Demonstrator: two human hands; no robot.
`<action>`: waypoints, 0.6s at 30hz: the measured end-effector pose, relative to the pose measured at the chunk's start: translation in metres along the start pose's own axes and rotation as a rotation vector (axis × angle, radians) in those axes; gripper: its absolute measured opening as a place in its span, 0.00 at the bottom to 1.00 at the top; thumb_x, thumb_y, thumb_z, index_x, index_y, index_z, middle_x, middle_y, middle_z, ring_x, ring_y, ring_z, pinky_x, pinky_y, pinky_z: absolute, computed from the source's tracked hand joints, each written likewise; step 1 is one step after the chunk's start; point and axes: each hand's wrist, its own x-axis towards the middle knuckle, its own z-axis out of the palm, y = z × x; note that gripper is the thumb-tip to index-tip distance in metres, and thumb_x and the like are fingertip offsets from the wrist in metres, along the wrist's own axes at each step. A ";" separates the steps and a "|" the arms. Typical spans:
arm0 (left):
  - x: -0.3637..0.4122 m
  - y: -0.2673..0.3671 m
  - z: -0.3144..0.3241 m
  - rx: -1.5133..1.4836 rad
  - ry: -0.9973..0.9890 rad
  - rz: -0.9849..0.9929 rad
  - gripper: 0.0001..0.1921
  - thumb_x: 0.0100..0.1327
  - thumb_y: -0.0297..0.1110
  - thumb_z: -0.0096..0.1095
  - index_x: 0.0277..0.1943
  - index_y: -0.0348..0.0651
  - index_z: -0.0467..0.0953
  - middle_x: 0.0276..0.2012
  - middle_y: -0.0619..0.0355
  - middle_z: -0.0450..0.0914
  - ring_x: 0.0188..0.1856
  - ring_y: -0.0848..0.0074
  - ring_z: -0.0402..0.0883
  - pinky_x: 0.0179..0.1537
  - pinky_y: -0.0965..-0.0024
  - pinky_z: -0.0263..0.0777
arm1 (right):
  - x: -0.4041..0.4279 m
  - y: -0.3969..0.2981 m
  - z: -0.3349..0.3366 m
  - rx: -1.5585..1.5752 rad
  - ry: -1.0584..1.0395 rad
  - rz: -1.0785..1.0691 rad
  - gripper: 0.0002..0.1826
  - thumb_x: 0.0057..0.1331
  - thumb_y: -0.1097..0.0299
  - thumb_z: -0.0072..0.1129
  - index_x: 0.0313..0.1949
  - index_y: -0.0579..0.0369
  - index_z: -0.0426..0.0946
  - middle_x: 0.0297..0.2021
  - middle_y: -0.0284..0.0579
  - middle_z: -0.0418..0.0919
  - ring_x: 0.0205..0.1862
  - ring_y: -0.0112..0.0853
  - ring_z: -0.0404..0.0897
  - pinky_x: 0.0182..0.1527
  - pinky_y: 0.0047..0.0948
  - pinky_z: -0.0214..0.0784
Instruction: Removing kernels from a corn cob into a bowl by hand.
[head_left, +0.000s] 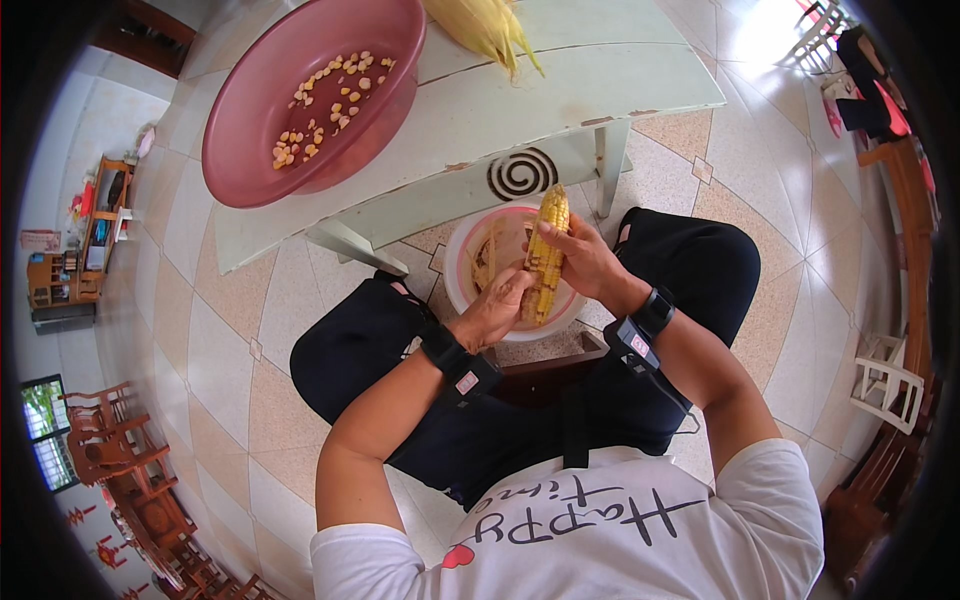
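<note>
An ear of corn, partly stripped of kernels along its lower left side, is held upright over a white and pink bucket. My right hand grips its right side, thumb across the kernels. My left hand presses against its lower left side, fingers curled and partly hidden. Bits of husk lie inside the bucket. A large pink plastic basin with loose corn kernels in it sits on the pale bench at the upper left. An ear in its husk lies on the bench beside the basin.
The pale green wooden bench stands just beyond the bucket, its legs reaching the tiled floor. A black mosquito coil shows below the bench's edge. My knees flank the bucket. White chairs and another person's legs are at the right.
</note>
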 end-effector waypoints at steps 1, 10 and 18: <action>-0.001 0.002 0.003 0.029 0.010 0.006 0.15 0.65 0.31 0.39 0.53 0.37 0.62 0.47 0.57 0.70 0.50 0.76 0.70 0.53 0.72 0.62 | 0.000 0.000 -0.001 0.006 0.002 -0.003 0.15 0.64 0.66 0.49 0.46 0.59 0.60 0.37 0.40 0.68 0.40 0.30 0.73 0.41 0.31 0.71; -0.001 0.001 0.010 0.068 0.120 0.009 0.17 0.66 0.33 0.39 0.56 0.37 0.59 0.48 0.57 0.69 0.50 0.77 0.69 0.52 0.73 0.63 | 0.000 0.000 -0.001 0.002 0.028 -0.027 0.14 0.64 0.67 0.49 0.45 0.58 0.60 0.36 0.40 0.69 0.40 0.30 0.73 0.40 0.31 0.71; 0.004 -0.006 0.005 0.076 0.175 0.045 0.12 0.66 0.30 0.37 0.50 0.37 0.62 0.42 0.56 0.70 0.45 0.75 0.71 0.49 0.70 0.65 | 0.000 0.010 0.000 -0.123 0.053 -0.104 0.17 0.62 0.69 0.53 0.46 0.58 0.58 0.38 0.42 0.69 0.40 0.30 0.74 0.41 0.30 0.70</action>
